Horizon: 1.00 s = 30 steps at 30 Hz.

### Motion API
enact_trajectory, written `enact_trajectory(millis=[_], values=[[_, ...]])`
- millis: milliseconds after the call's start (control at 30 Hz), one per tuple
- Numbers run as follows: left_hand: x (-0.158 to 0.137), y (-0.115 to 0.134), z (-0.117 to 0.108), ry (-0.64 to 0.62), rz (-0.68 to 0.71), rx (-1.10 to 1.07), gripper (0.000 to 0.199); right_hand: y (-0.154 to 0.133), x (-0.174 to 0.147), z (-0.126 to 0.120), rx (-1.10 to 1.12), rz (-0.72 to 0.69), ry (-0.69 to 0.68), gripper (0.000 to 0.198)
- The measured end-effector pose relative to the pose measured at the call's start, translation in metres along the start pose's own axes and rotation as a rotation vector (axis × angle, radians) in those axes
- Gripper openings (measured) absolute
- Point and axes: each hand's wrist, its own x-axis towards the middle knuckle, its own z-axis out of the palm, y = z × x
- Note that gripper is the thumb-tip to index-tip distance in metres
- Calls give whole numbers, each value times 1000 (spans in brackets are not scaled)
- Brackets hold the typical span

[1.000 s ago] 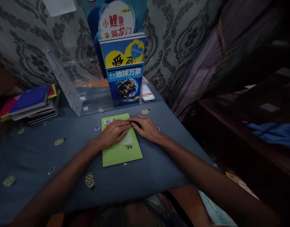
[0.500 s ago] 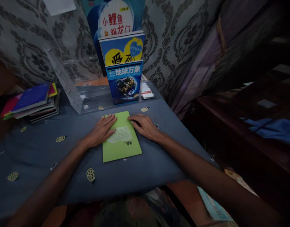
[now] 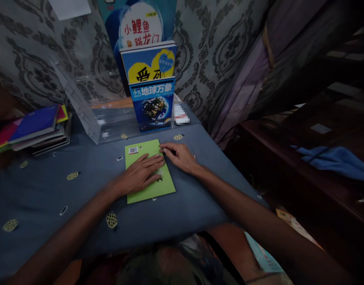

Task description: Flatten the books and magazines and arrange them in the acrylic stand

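Note:
A light green book [image 3: 152, 147] lies on the blue patterned tablecloth, back cover up, with a small barcode at its upper left. Flat across the middle of that cover rests my left hand [image 3: 143, 172], fingers stretched to the right and covering most of the printed text. My right hand [image 3: 179, 158] is at the book's upper right edge, thumb and index finger closed together on it. Its other fingers are curled and partly hidden.
Beyond the green book, a clear acrylic rack [image 3: 90, 118] holds several upright books, with a blue Earth book [image 3: 154, 109] in front. A book stack [image 3: 36, 130] lies at the left. Blue cloth [image 3: 336, 160] lies on dark furniture at the right.
My left hand has slid right and down across the cover, uncovering the barcode at the upper left. My right hand stays at the right edge. The view has shifted slightly.

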Motion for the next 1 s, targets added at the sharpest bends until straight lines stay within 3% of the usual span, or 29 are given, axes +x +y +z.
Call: enact_trajectory(millis=[433,1000], values=[[2,9,0,-5,-9,-4,51,1,-14,0,-138,-158,7,31],[-9,23,-1,-9,26,-46,48,-7,-35,-3,-145,-193,5,30]])
